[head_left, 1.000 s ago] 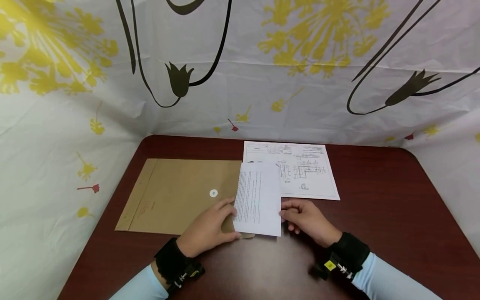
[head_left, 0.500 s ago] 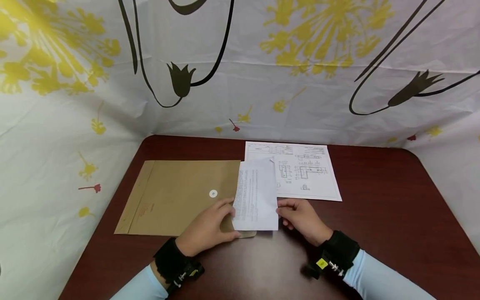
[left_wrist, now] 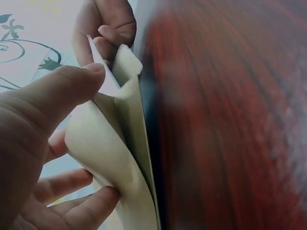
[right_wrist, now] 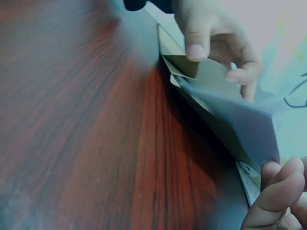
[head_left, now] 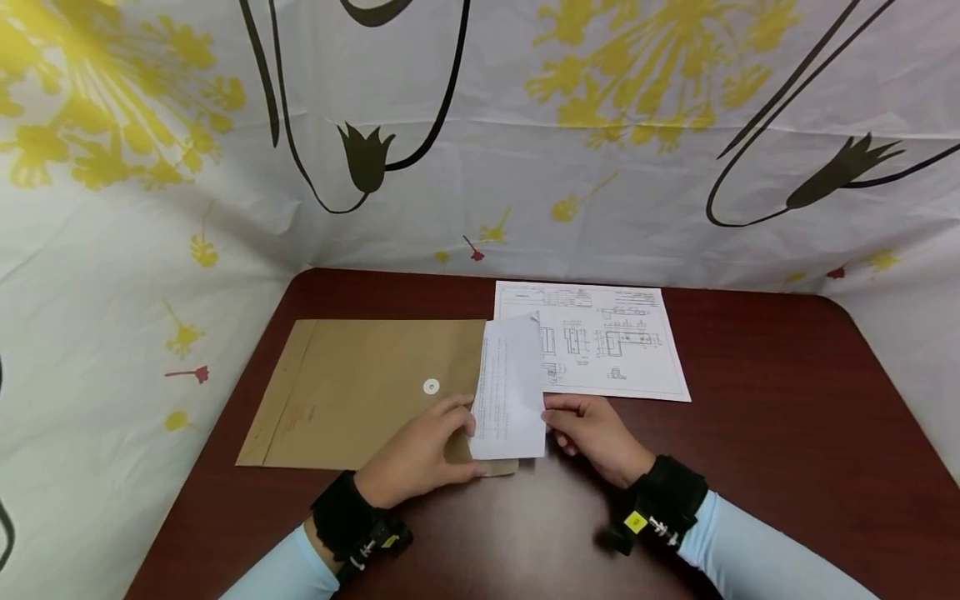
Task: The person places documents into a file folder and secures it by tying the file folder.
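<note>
Two hands meet at the mouth of a brown envelope point(head_left: 360, 392), which lies toward the left edge of the tabletop point(head_left: 750, 417). The right hand point(head_left: 588, 433) has its grip pinched on the right edge of a printed sheet point(head_left: 510, 387); the left hand point(head_left: 420, 450) has its grip clamped on the envelope's mouth, with the upper layer raised off the lower one. The sheet's left edge is at that opening, the flap point(head_left: 504, 468) lies beneath it, and its far end overlaps a drawing sheet point(head_left: 630, 350) near the middle of the tabletop's far edge. The likeliest trouble is a crease: the sheet is thin and held at one side only, so a hard push from the right could buckle it against the envelope's lip. If the left grip slackens, the mouth could close and catch the sheet's edge; a low sweep of the sheet might also drag the drawing askew. The head view shows the whole layout and the print, but not the depth of the opening. The left wrist view shows the gap between the envelope's layers with the white paper at it, and the right wrist view shows a round fastener point(right_wrist: 247, 168) beneath the sheet, hidden from above.
</note>
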Motion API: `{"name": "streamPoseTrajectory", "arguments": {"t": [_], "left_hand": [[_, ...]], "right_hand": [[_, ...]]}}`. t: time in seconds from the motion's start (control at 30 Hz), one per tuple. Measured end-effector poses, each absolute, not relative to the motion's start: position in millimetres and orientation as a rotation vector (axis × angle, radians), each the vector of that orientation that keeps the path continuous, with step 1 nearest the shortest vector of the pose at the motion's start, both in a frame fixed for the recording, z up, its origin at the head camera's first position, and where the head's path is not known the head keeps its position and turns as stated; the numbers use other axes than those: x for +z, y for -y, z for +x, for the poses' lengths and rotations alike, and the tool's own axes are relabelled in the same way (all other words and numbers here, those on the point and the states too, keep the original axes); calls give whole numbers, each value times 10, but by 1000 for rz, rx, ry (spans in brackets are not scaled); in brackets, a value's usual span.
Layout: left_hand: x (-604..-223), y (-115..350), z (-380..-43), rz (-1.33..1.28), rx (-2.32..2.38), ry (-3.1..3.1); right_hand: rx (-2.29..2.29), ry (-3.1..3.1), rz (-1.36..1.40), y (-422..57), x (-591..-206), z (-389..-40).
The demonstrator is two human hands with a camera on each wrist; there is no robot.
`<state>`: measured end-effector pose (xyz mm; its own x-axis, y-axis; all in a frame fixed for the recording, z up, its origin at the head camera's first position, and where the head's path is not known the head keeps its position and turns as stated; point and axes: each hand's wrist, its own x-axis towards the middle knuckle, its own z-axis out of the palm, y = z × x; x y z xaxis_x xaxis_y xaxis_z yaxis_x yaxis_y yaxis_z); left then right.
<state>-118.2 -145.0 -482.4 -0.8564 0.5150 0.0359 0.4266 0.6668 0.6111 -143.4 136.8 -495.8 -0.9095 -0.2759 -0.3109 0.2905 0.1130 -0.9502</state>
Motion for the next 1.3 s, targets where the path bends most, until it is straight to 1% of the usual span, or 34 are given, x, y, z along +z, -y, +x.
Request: {"name": "streamPoseTrajectory", "arguments": {"t": [0.27,0.5,0.73,0.97,1.03,1.3], "left_hand": [[-4821,1462,-1180,764,957,-2760],[-4808,1395,-1212,794,824,-2876],[-4736,1284,-1262,675,661,-2959],[-4729,1233,-1273,557,727,-2899],[-4740,1234,-1267,581,704,-2916],[-4776,1254,-1248,834,523,-3038]], "right_hand": [[-1841,-1980,28,-1326,-4951,-1452],[-1842,-1986,35,-1323,-4921,-1405],[-1816,-2012,-34,-1302,-4932,-1369],[-1802,-2021,-30,-1272,-4944,-1350],[-1802,-2030,-25,-1260,-4945,-1349],[-1809,-2031,-4,-1231,-4965,-1353]]}}
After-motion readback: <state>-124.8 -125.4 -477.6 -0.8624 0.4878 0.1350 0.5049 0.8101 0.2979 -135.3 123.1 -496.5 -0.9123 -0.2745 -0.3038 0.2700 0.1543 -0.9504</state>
